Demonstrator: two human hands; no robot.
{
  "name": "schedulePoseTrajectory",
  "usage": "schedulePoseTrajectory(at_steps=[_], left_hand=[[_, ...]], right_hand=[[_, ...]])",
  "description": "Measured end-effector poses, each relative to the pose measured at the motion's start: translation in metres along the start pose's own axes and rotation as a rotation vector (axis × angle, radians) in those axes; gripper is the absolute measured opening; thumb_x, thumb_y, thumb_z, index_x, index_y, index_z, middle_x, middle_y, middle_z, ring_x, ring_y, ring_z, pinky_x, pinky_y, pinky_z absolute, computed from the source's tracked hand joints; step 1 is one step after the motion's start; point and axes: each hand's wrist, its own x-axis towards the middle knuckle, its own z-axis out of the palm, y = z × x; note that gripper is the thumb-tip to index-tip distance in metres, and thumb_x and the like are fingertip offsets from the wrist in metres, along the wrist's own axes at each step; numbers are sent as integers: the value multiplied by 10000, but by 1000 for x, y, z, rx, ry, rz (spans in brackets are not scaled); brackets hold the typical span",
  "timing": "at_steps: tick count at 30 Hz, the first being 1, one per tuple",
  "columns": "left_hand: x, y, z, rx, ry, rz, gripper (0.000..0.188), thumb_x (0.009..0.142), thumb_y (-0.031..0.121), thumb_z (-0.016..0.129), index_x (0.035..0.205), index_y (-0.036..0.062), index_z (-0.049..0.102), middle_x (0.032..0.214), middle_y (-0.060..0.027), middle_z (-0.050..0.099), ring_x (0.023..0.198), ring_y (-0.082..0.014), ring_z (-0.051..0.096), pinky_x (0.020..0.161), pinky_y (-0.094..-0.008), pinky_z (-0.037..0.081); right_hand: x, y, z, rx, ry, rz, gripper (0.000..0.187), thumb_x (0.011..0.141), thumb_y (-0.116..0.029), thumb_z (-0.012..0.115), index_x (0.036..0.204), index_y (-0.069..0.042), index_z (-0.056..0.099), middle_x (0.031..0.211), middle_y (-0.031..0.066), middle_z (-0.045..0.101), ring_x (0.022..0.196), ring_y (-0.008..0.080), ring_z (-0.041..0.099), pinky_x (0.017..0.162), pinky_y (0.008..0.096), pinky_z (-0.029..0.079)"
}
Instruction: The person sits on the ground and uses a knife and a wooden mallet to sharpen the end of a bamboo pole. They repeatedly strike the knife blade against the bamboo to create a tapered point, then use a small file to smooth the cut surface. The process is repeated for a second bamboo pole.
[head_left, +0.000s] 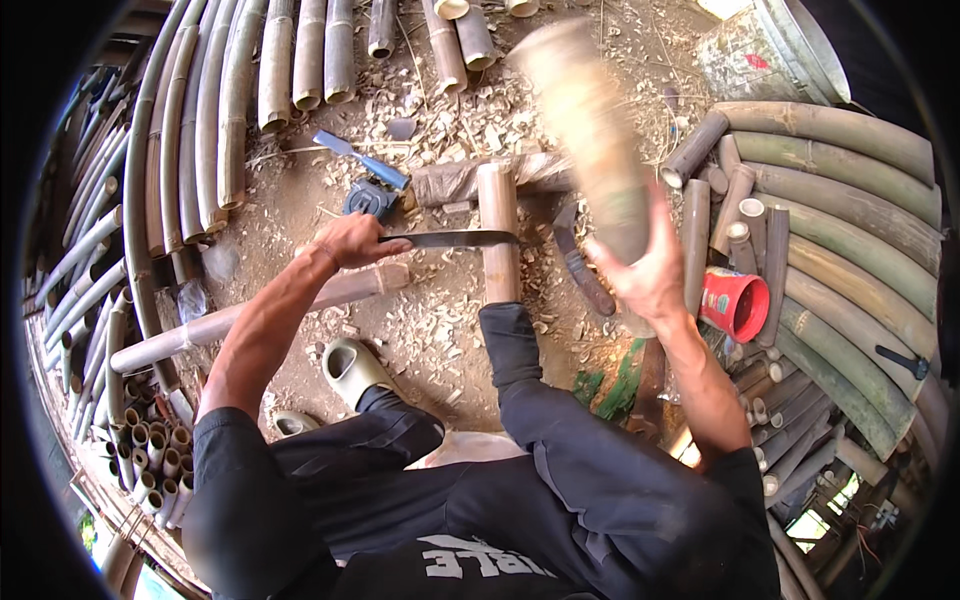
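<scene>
My left hand (pixel 348 241) is closed round the handle of a knife (pixel 455 239), whose long dark blade lies across a short bamboo piece (pixel 498 275). The far end of that piece is at a wrapped, log-like crosspiece (pixel 445 184); its near end meets my dark trouser leg. In my right hand (pixel 648 272) is a thick, club-like wooden mallet (pixel 585 125), raised to the right of the bamboo and blurred by motion. A second, curved knife (pixel 580 262) lies on the ground between the bamboo and my right hand.
A blue-handled chisel (pixel 372 165) and a tape measure (pixel 369 198) lie beyond my left hand. Bamboo poles (pixel 232 120) line the left and far sides; split lengths (pixel 850 220) stack at right. A red container (pixel 738 305), bucket (pixel 765 60) and wood chips surround me.
</scene>
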Motion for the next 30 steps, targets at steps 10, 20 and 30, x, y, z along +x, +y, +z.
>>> schedulePoseTrajectory(at_steps=[10,20,30], left_hand=[[21,1,-21,136,-1,40,690,802,755,576,664,89,695,616,-79,641,605,-228,639,552,-408,506],[-45,35,31,-130,613,-33,457,884,507,640,756,69,633,606,-91,582,551,-300,585,554,-440,468],[-81,58,80,19,316,-96,217,733,269,681,826,73,679,925,-118,633,789,-351,669,707,-465,532]], right_hand=[[-33,24,8,-266,-185,-170,977,706,-262,813,1480,-6,273,1202,242,589,1002,365,656,879,429,560],[-40,33,-36,485,212,75,869,717,-174,795,1410,35,315,1248,160,540,1119,251,558,995,372,443],[-47,36,-36,283,-45,66,956,707,-287,827,1432,59,310,1295,221,526,1200,302,523,1045,406,392]])
